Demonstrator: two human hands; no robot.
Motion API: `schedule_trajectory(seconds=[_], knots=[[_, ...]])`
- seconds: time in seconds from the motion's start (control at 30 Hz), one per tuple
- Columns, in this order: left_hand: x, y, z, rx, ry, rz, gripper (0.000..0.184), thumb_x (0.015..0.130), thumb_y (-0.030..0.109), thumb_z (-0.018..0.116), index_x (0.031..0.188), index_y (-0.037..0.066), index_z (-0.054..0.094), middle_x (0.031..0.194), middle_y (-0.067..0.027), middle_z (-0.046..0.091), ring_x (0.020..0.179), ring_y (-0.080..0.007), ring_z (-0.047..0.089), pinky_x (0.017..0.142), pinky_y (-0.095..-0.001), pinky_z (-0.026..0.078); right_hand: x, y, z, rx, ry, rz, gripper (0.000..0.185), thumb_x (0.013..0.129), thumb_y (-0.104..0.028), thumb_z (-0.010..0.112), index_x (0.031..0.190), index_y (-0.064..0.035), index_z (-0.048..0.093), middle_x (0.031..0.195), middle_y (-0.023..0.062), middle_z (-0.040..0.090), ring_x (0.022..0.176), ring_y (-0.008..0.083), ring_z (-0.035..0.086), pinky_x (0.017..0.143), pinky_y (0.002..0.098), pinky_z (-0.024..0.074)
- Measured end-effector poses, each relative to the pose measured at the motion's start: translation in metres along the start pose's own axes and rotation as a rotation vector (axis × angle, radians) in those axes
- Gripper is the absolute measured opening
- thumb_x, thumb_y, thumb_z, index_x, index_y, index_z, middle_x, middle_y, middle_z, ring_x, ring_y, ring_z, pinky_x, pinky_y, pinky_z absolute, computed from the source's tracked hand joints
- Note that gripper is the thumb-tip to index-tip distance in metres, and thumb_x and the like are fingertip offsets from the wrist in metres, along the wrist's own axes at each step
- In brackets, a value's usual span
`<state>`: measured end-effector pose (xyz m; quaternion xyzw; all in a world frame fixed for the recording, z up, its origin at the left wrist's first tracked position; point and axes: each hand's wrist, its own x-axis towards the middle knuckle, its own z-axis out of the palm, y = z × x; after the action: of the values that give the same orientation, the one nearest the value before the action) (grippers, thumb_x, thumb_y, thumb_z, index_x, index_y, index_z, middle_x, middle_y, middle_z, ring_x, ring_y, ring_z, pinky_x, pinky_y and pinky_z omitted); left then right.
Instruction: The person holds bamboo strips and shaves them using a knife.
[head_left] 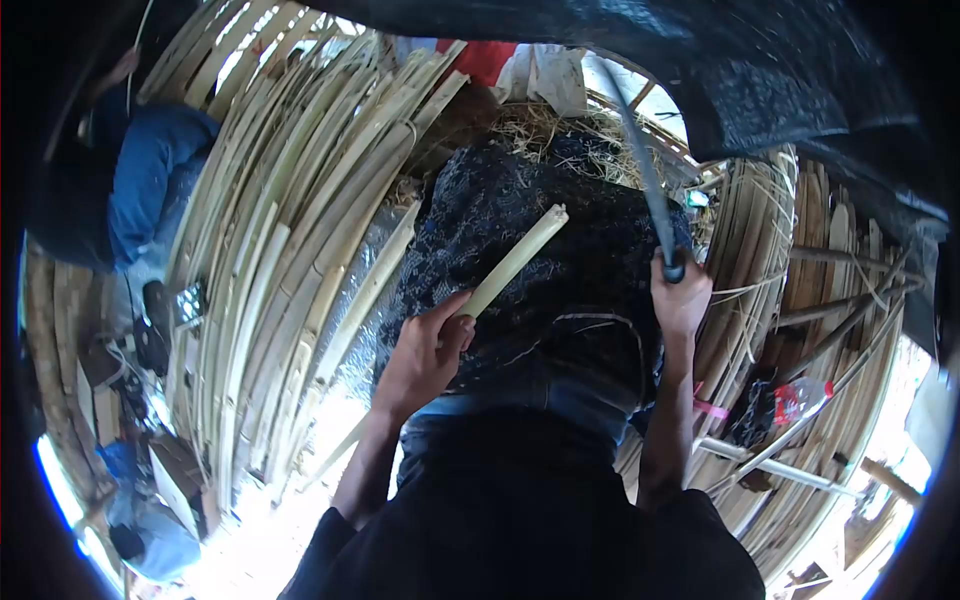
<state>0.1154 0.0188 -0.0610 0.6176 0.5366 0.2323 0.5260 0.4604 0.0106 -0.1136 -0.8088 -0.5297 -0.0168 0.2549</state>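
My left hand (420, 358) is closed around a split bamboo strip (518, 258), whose cut end points up and to the right. The strip's lower part runs back below my wrist. In my right hand (682, 298) is the handle of a long-bladed knife (646, 165), its blade upright and tilted a little left. Blade and strip are apart. A dark patterned cloth (590, 240) lies over my lap, under both hands.
Many long bamboo strips (290, 230) are piled at my left. More bundled strips (740, 230) stand at my right, near a bottle with a red label (802, 400). Shavings (540, 130) lie ahead. Black plastic sheeting (780, 90) hangs overhead. Another person's blue-clothed leg (155, 180) shows at upper left.
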Motion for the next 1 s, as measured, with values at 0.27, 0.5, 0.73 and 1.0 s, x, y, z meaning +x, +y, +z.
schedule_trajectory(seconds=[0.27,0.5,0.73,1.0], knots=[[0.025,-0.042,0.006,-0.161,-0.057,-0.191,0.032,0.101,0.011,0.056,0.13,-0.002,0.057,0.073,-0.0038,0.062,0.061,-0.0097,0.051,0.05,-0.0249,0.038,-0.004,-0.008,0.016,-0.316,-0.241,-0.037,0.03,0.076,-0.029,0.072,0.103,-0.0175,0.07,0.079,0.0123,0.073,0.075,0.0323,0.072,0.065,0.0459,0.0577],[0.036,-0.025,-0.001,-0.247,-0.145,-0.311,0.028,0.102,0.016,0.054,0.126,0.007,0.064,0.064,0.002,0.047,0.047,-0.0025,0.036,0.04,-0.0187,0.025,-0.011,0.001,0.021,-0.214,-0.2,-0.051,0.034,0.073,-0.027,0.072,0.106,-0.0162,0.072,0.081,0.0128,0.073,0.073,0.0309,0.072,0.066,0.0436,0.057],[0.029,-0.026,0.012,-0.082,-0.029,-0.239,0.03,0.1,0.013,0.054,0.127,0.004,0.063,0.065,0.0023,0.05,0.053,-0.0047,0.044,0.048,-0.021,0.032,-0.012,0.002,0.021,-0.142,-0.109,-0.049,0.033,0.073,-0.027,0.073,0.103,-0.0123,0.068,0.076,0.0135,0.072,0.07,0.0322,0.072,0.063,0.0437,0.057],[0.017,-0.027,0.037,0.437,0.22,0.217,0.028,0.095,0.008,0.057,0.121,-0.003,0.063,0.092,-0.0273,0.071,0.085,-0.0383,0.073,0.065,-0.0406,0.057,-0.019,0.003,0.021,0.031,0.008,-0.275,0.015,0.073,-0.02,0.071,0.083,-0.0097,0.067,0.077,0.0069,0.072,0.068,0.0273,0.071,0.062,0.0396,0.0564]])
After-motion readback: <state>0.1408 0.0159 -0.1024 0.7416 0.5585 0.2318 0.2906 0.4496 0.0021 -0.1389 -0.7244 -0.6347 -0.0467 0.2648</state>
